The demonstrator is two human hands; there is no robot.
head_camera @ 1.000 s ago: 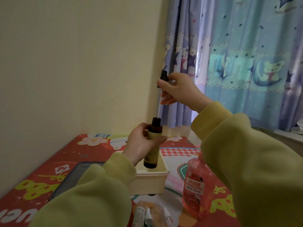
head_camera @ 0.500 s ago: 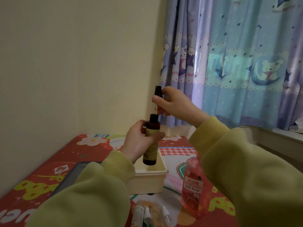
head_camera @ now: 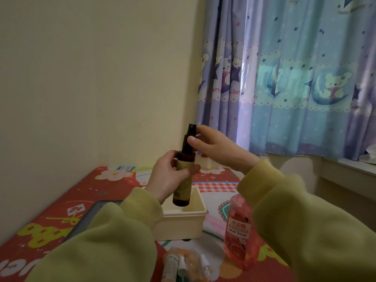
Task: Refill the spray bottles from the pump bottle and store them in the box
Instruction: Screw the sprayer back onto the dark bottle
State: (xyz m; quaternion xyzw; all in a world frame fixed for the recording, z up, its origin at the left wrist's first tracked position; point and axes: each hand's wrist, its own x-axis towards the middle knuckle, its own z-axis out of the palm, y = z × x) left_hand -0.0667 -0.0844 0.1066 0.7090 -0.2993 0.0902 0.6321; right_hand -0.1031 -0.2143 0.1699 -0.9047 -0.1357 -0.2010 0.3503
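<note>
Amber spray bottle (head_camera: 181,197) held upright above the open cream box (head_camera: 183,222), black spray head (head_camera: 190,135) seated on its neck.
The bottle's body is wrapped by the left hand (head_camera: 166,176), its grip curled round the label; the spray head is pinched in the grip of the right hand (head_camera: 215,147), between thumb and fingers. The box is set near the middle of the worktop (head_camera: 61,200), which is covered in a red patterned cloth. A pink pump bottle (head_camera: 238,231) is stood just right of the box. Several small spray bottles (head_camera: 183,265) are laid at the near edge.
</note>
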